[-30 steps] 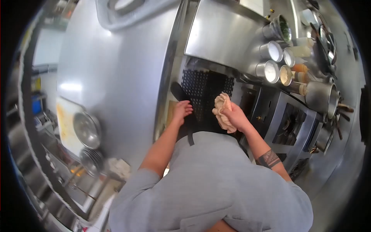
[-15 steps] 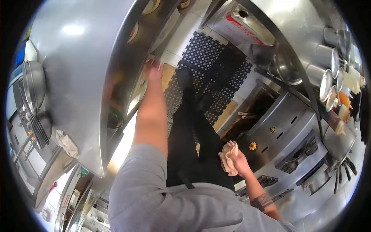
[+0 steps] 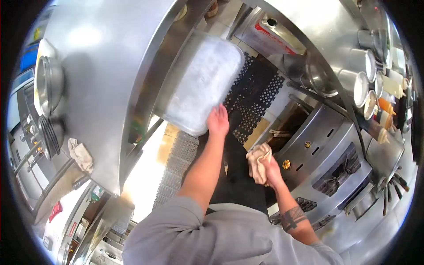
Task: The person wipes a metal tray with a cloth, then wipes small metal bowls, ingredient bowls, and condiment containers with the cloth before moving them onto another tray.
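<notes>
A large whitish rectangular tray with rounded corners (image 3: pixel 203 75) juts out from under the steel counter on the left. At its near right edge, my left hand (image 3: pixel 218 121) grips the rim; the fingertips are partly hidden. Its underside and far end are out of sight. My right hand (image 3: pixel 273 171) is closed around a crumpled beige cloth (image 3: pixel 259 163), held in front of my body beside the stove front.
The steel counter (image 3: pixel 97 88) curves along my left, with stacked metal bowls (image 3: pixel 54 84) and another cloth (image 3: pixel 80 155). On my right is the stove (image 3: pixel 309 154) with brass knobs. Pots (image 3: pixel 358 88) and squeeze bottles (image 3: pixel 388 106) line the shelf. A perforated black mat (image 3: pixel 256 88) covers the floor.
The tray has come out from under the counter, over the floor mat. My left hand has moved from the counter's underside toward my body, with the tray. My right hand still holds the cloth.
</notes>
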`<action>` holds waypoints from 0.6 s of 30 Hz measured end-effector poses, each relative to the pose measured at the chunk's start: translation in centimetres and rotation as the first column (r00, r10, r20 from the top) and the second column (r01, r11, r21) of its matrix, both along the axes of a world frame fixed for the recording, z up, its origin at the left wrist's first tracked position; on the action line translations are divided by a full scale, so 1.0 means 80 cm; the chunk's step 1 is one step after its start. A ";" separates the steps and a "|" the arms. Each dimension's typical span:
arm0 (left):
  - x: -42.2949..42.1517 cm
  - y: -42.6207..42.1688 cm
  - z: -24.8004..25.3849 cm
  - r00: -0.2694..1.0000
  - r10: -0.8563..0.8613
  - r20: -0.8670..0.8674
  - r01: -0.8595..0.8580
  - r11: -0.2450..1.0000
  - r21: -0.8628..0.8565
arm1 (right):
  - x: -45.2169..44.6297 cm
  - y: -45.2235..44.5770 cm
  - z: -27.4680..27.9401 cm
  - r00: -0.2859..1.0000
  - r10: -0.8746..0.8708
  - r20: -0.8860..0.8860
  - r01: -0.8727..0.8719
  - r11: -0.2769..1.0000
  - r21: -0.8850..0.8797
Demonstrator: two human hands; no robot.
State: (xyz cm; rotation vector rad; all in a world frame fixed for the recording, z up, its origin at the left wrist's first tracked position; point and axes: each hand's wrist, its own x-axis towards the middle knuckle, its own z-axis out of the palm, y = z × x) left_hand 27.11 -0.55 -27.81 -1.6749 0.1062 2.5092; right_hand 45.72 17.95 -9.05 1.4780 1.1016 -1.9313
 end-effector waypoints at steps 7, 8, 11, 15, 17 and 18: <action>0.143 -0.091 0.239 0.837 -0.494 0.235 0.464 0.869 0.175 | -0.042 0.078 0.003 0.824 -0.537 -0.181 0.497 0.838 -0.227; 0.140 -0.112 0.278 0.764 -0.599 0.240 0.573 0.801 0.174 | -0.048 0.085 0.018 0.799 -0.550 -0.241 0.504 0.833 -0.230; 0.140 -0.152 0.351 0.573 -0.816 0.080 0.801 0.578 0.155 | -0.048 0.121 0.048 0.844 -0.487 -0.225 0.367 0.830 -0.421; 0.124 -0.163 0.430 0.283 -0.959 -0.036 0.959 0.281 0.039 | -0.074 0.114 0.179 0.851 0.112 -0.512 0.073 0.942 0.327; 0.128 -0.185 0.459 0.281 -0.888 -0.365 0.940 0.330 -0.079 | -0.068 0.131 0.238 0.784 0.109 -0.611 0.111 0.944 0.311; 0.124 -0.194 0.471 0.218 -0.732 -0.646 0.904 0.402 -0.150 | -0.063 0.151 0.249 0.739 0.116 -0.663 0.157 0.928 0.337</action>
